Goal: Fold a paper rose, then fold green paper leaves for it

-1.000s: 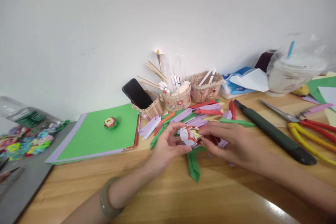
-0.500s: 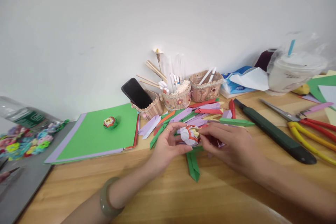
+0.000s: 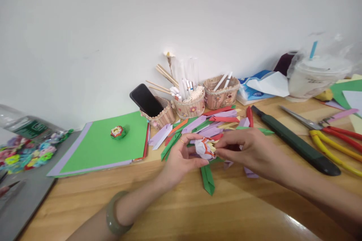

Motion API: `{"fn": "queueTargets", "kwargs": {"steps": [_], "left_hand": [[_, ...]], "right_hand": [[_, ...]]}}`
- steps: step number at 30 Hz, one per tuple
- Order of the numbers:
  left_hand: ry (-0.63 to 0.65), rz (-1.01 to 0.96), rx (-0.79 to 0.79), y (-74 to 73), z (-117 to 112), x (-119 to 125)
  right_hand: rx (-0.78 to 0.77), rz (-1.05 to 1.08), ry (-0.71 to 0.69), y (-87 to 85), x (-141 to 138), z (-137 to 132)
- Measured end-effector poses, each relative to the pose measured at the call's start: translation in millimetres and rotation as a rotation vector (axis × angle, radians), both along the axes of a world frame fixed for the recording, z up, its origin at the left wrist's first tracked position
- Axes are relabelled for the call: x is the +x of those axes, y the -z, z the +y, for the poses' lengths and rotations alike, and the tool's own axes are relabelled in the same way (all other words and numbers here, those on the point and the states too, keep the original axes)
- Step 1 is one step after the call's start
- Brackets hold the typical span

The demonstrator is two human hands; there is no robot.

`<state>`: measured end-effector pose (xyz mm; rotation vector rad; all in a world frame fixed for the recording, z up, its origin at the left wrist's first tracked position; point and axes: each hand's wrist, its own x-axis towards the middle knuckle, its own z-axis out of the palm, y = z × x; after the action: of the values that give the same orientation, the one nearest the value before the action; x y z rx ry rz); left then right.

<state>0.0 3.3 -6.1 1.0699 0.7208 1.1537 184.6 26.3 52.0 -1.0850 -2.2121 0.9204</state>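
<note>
While the left hand (image 3: 178,160) clasps the roundish white, orange and yellow folded-paper flower (image 3: 204,148) from its left, the right hand (image 3: 243,147) pinches its yellow right side; the flower sits between both hands, over the wooden bench (image 3: 169,214), showing no clear long axis
</note>
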Motion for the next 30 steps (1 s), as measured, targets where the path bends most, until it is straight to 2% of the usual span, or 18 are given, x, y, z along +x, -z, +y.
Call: {"fn": "queueTargets", "kwargs": {"steps": [5,10,15,22,27,30], "left_hand": [[-0.008,-0.009,0.004,1.6,-0.2,-0.5],[-0.028,-0.018,-0.001,1.8,1.5,0.0],[-0.026,0.004,-0.002,0.9,0.8,-0.1],[0.008,0.016,0.003,-1.0,0.3,-0.3],[0.002,0.02,-0.012,-1.0,-0.6,-0.4],[-0.011,0.014,-0.027,-0.6,-0.5,-0.3]], "right_hand": [[-0.136,0.087,0.0,3.1,0.7,2.8],[-0.162,0.213,-0.065,3.3,2.1,1.8],[-0.218,0.193,-0.004,2.6,-0.3,-0.9],[-0.126,0.116,0.078,2.8,-4.0,-2.0],[-0.059,0.066,0.072,4.2,-3.2,-3.1],[0.032,0.034,0.066,3.0,-3.5,-4.9]]}}
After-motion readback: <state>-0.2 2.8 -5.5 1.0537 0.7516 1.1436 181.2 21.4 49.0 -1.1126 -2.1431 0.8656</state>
